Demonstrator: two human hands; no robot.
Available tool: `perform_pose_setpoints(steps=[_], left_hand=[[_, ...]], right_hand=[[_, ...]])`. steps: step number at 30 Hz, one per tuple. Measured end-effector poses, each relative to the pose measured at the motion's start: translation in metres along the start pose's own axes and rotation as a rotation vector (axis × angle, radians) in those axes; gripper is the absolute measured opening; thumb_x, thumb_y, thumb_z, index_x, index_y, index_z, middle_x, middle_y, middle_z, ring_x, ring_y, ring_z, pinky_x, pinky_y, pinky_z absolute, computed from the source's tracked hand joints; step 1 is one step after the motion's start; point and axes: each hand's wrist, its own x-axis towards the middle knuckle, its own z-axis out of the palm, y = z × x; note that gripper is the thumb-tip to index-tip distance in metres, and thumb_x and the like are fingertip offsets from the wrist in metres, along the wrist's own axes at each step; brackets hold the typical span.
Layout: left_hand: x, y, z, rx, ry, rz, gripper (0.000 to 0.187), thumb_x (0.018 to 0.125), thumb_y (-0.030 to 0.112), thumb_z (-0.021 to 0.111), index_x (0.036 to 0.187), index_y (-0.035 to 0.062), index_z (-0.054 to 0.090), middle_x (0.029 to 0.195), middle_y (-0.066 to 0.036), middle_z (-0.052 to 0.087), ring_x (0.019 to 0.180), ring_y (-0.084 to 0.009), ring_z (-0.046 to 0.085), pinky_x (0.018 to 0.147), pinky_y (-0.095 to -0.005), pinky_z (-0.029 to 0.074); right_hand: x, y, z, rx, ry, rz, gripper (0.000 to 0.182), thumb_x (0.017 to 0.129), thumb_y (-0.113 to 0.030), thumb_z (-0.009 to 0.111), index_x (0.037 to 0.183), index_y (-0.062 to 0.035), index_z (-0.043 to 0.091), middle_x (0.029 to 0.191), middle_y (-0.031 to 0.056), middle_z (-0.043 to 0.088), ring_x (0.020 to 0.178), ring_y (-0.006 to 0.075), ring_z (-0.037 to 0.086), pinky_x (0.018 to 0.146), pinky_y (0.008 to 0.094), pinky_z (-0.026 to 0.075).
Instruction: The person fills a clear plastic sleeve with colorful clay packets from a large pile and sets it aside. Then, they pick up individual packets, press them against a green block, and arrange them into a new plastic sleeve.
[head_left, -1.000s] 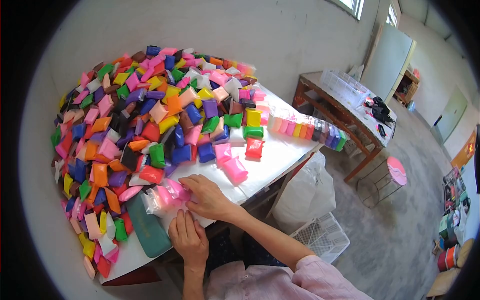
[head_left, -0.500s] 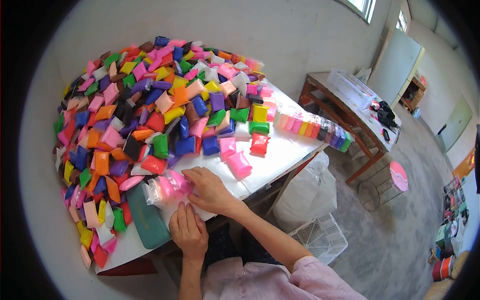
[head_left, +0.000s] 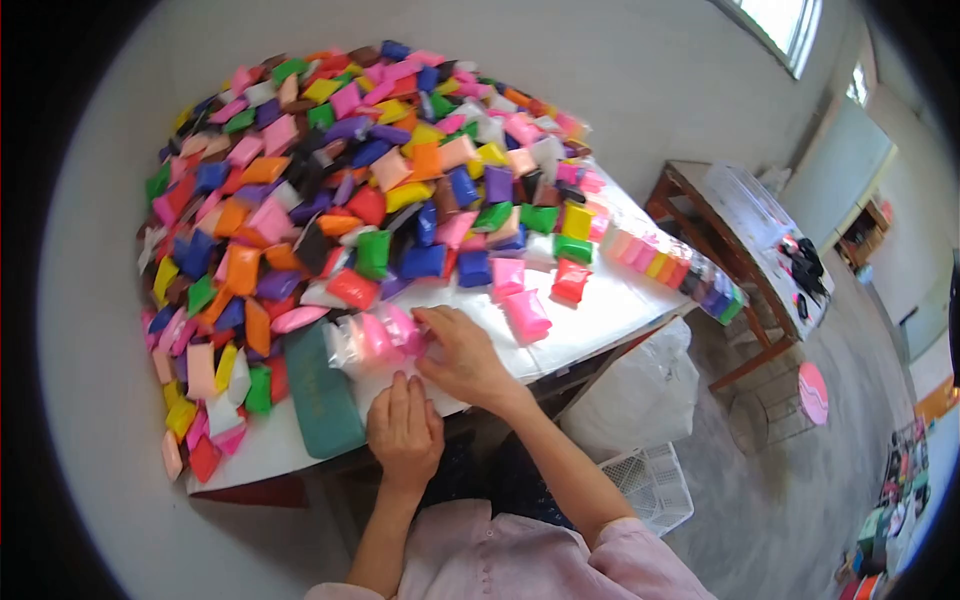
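Note:
A clear plastic bag (head_left: 372, 338) with white and pink soft packets in a row lies near the table's front edge. My right hand (head_left: 462, 358) is at its right end, fingers curled against the pink packet there; the fingertips are partly hidden. Just below the bag, my left hand (head_left: 405, 425) rests at the table edge, its fingers stretched out side by side, with nothing visible in it. A green case (head_left: 322, 395) lies left of the bag, whose left end touches or overlaps it. Behind is a big heap of coloured packets (head_left: 300, 200), with a pink packet (head_left: 527, 316) nearer my right hand.
A filled clear bag with a row of coloured packets (head_left: 672, 268) lies at the table's right end. Below stand a white sack (head_left: 640, 390) and a white plastic crate (head_left: 650, 490). A pink-topped stool (head_left: 812, 394) and second table (head_left: 735, 235) are further right.
The whole view has shifted, so the table appears further right and higher. Both hands keep nearly the same places by the bag, with the right still at its right end.

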Motion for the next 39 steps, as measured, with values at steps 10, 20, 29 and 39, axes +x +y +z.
perform_pose_setpoints(steps=[10,20,29,39], left_hand=[[0.0036,0.0055,-0.0033,-0.051,0.004,-0.073,0.029,0.087,0.007,0.059,0.11,-0.0077,0.065,0.124,-0.023,0.06,0.1,-0.038,0.056,0.086,-0.0455,0.047],[0.0004,0.0081,-0.0017,-0.033,-0.029,-0.127,0.029,0.089,0.008,0.056,0.114,-0.0053,0.063,0.133,-0.025,0.054,0.109,-0.0429,0.053,0.094,-0.0493,0.044],[0.0003,0.007,-0.0006,-0.037,-0.052,-0.118,0.029,0.091,0.007,0.055,0.117,-0.0053,0.062,0.132,-0.023,0.056,0.111,-0.041,0.053,0.095,-0.0491,0.042],[0.0003,0.0061,-0.0012,-0.033,-0.062,-0.101,0.031,0.09,0.006,0.054,0.118,-0.0066,0.062,0.135,-0.022,0.056,0.11,-0.0394,0.053,0.096,-0.048,0.043]], right_hand=[[-0.0006,-0.001,-0.0011,-0.006,-0.021,0.023,0.057,0.074,-0.008,0.071,0.128,-0.0004,0.055,0.115,0.016,0.061,0.103,0.0324,0.06,0.09,0.0386,0.05],[-0.001,0.0014,0.0024,-0.001,0.016,-0.017,0.056,0.073,-0.01,0.07,0.126,-0.0006,0.056,0.115,0.0171,0.061,0.105,0.0349,0.059,0.092,0.0406,0.049],[-0.0012,0.0,0.0021,-0.001,0.026,0.011,0.054,0.072,-0.009,0.069,0.123,0.0026,0.057,0.109,0.0189,0.06,0.104,0.0367,0.057,0.092,0.0426,0.047],[-0.0014,-0.0006,0.0026,-0.013,0.017,0.006,0.054,0.072,-0.009,0.069,0.123,0.0018,0.056,0.11,0.0184,0.059,0.104,0.0368,0.056,0.091,0.0429,0.047]])
